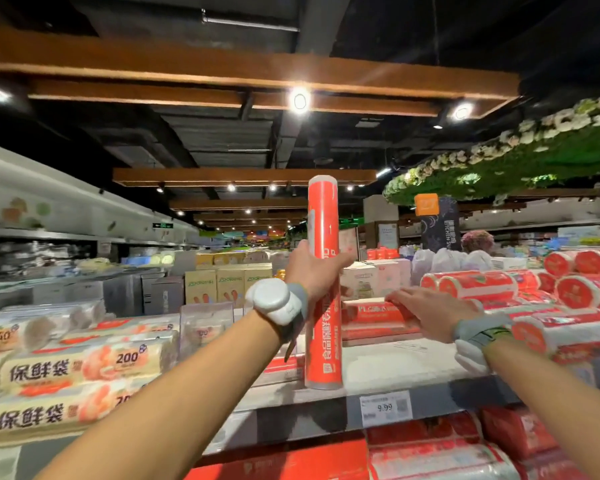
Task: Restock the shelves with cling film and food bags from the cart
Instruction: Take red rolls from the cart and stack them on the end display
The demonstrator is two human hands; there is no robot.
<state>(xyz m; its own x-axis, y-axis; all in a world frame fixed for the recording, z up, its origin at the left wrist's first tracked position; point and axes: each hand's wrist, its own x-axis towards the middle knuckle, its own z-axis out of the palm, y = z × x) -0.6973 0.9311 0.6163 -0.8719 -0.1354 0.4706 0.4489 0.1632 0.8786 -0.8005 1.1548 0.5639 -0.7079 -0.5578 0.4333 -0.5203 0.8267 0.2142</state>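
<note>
**Roll upright, stock lying flat**

Food bag packs (66,372) fill the left end of the shelf (378,372). Next along, my left hand (312,271) grips the cling film roll (323,216) around its middle. The roll's long axis is vertical, and its lower end appears to rest on the bare shelf. Just right of it, my right hand (433,313) lies flat, fingers straight, on the red boxes (371,315), which run left to right. Stacked rolls (582,289) at far right also lie on their sides. I judge the roll must tip to horizontal; the right hand is nearer the gap.
</note>
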